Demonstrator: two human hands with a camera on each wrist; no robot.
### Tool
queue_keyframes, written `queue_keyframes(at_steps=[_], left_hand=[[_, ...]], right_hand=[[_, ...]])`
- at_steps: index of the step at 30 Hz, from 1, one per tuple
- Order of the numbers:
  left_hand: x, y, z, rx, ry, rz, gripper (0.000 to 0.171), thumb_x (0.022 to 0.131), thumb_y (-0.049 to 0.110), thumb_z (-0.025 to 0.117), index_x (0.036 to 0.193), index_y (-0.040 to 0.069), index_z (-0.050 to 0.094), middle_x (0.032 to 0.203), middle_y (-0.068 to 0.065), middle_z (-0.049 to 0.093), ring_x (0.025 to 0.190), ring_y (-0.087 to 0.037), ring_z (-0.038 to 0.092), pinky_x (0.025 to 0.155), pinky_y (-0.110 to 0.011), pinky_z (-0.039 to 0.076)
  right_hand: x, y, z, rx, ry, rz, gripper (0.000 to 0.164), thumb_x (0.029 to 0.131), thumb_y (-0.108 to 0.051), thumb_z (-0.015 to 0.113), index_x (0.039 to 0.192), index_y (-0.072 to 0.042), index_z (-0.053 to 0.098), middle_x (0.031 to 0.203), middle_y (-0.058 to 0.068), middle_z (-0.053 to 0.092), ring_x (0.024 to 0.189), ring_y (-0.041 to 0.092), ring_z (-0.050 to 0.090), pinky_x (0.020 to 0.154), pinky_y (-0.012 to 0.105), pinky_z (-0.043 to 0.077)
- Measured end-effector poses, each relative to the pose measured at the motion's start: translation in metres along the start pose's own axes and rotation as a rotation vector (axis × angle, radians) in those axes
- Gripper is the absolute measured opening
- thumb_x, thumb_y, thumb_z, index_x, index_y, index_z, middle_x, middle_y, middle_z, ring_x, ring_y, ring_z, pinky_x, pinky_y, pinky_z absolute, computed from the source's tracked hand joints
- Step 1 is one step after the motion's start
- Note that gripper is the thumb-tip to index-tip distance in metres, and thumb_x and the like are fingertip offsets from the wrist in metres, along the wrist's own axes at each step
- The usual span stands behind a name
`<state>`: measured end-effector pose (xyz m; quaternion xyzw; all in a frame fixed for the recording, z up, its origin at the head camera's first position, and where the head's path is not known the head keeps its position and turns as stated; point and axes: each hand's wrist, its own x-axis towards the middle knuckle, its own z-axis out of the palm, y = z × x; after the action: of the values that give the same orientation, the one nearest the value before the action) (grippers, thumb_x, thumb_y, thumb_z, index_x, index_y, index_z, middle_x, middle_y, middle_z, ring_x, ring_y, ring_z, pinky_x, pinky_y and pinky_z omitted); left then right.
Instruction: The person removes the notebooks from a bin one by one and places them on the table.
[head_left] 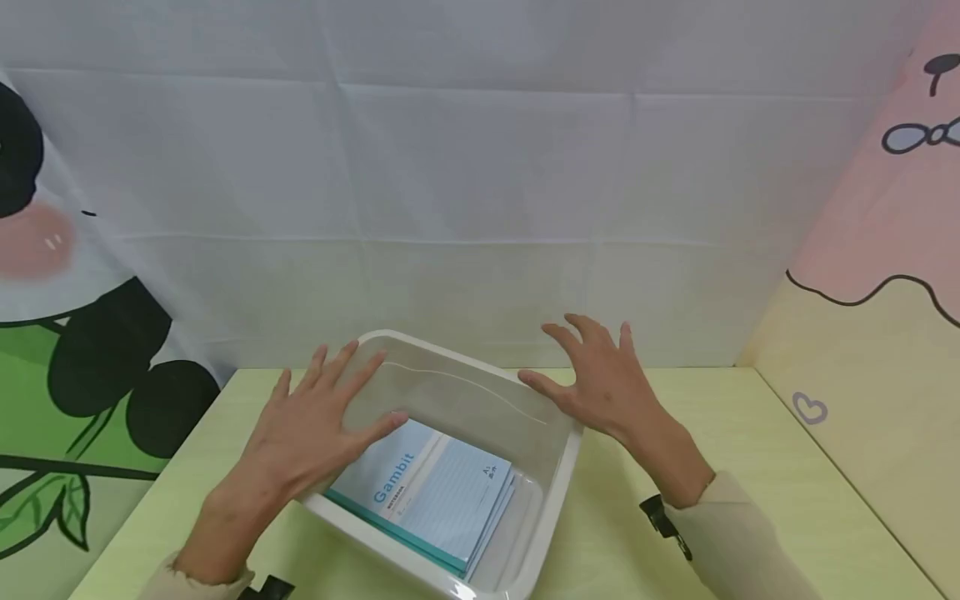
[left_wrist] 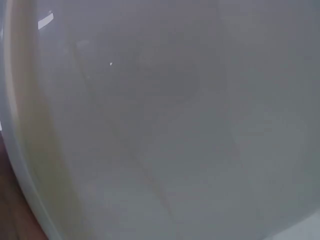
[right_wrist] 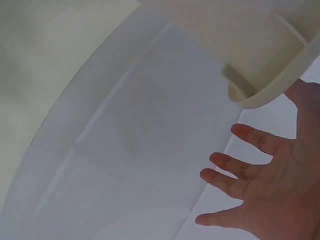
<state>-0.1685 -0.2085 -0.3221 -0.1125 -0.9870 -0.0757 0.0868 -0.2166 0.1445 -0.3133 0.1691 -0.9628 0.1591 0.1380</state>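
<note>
A white plastic bin (head_left: pixel 561 508) stands at an angle on the table, with a small stack of light-blue notebooks (head_left: pixel 442 492) lying inside; the top one reads "Gambit". My left hand (head_left: pixel 307 437) is spread over the bin's left side, its thumb reaching above the notebooks. At the back right corner is my right hand (head_left: pixel 603 387), fingers spread, thumb at the rim; whether it touches cannot be told. The right wrist view shows that hand (right_wrist: pixel 280 192) with straight fingers beside the bin's underside edge (right_wrist: pixel 260 50). Pale bin wall (left_wrist: pixel 150 120) fills most of the left wrist view.
The pale yellow-green table (head_left: pixel 720 442) extends on both sides of the bin. Behind it hangs a creased white cloth (head_left: pixel 480 183). Cartoon-printed panels flank the table, a panda-like figure (head_left: pixel 112 350) on the left and a pink figure (head_left: pixel 877 200) on the right.
</note>
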Motion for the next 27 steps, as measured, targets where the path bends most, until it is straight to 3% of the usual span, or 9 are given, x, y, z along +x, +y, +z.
queue_keyframes(at_steps=[4, 7, 10, 15, 20, 27], left_hand=[[-0.004, -0.005, -0.004, -0.032, 0.031, -0.027, 0.089, 0.093, 0.082, 0.046, 0.164, 0.031, 0.032, 0.172, -0.014, 0.027, 0.156, -0.048, 0.026, 0.117, -0.079, 0.027], [-0.008, -0.011, -0.007, -0.047, 0.065, -0.046, 0.087, 0.093, 0.081, 0.049, 0.163, 0.031, 0.036, 0.169, -0.014, 0.035, 0.146, -0.048, 0.044, 0.104, -0.074, 0.045], [-0.013, -0.017, -0.009, -0.061, 0.083, -0.078, 0.085, 0.093, 0.080, 0.051, 0.161, 0.031, 0.039, 0.166, -0.014, 0.039, 0.135, -0.049, 0.054, 0.086, -0.067, 0.055], [-0.021, -0.027, -0.009, -0.088, 0.089, -0.118, 0.083, 0.093, 0.078, 0.052, 0.160, 0.031, 0.042, 0.165, -0.014, 0.041, 0.137, -0.048, 0.052, 0.074, -0.060, 0.057], [-0.030, -0.038, -0.005, -0.136, 0.102, -0.125, 0.078, 0.095, 0.073, 0.056, 0.158, 0.029, 0.044, 0.164, -0.014, 0.041, 0.136, -0.046, 0.053, 0.076, -0.063, 0.055], [-0.043, -0.056, -0.001, -0.203, 0.117, -0.136, 0.070, 0.098, 0.064, 0.060, 0.157, 0.028, 0.046, 0.160, -0.012, 0.044, 0.124, -0.041, 0.060, 0.078, -0.061, 0.053]], right_hand=[[0.007, -0.010, -0.005, 0.075, -0.020, -0.056, 0.068, 0.095, -0.060, 0.067, 0.147, -0.017, 0.058, 0.157, 0.012, 0.049, 0.147, 0.037, 0.046, 0.128, 0.072, 0.014], [0.012, -0.019, -0.009, 0.090, -0.021, -0.111, 0.061, 0.095, -0.054, 0.070, 0.142, -0.016, 0.062, 0.153, 0.011, 0.054, 0.143, 0.036, 0.052, 0.127, 0.069, 0.022], [0.017, -0.028, -0.012, 0.086, -0.031, -0.153, 0.056, 0.096, -0.051, 0.071, 0.138, -0.015, 0.065, 0.149, 0.012, 0.057, 0.140, 0.035, 0.055, 0.125, 0.066, 0.030], [0.024, -0.041, -0.017, 0.109, -0.066, -0.197, 0.052, 0.096, -0.048, 0.072, 0.135, -0.014, 0.067, 0.146, 0.010, 0.059, 0.138, 0.033, 0.055, 0.120, 0.058, 0.040], [0.030, -0.054, -0.022, 0.137, -0.114, -0.237, 0.048, 0.097, -0.045, 0.072, 0.133, -0.014, 0.067, 0.145, 0.007, 0.060, 0.136, 0.031, 0.057, 0.114, 0.050, 0.050], [0.036, -0.073, -0.031, 0.127, -0.151, -0.269, 0.046, 0.098, -0.046, 0.071, 0.133, -0.016, 0.068, 0.142, 0.003, 0.061, 0.133, 0.026, 0.060, 0.110, 0.044, 0.054]])
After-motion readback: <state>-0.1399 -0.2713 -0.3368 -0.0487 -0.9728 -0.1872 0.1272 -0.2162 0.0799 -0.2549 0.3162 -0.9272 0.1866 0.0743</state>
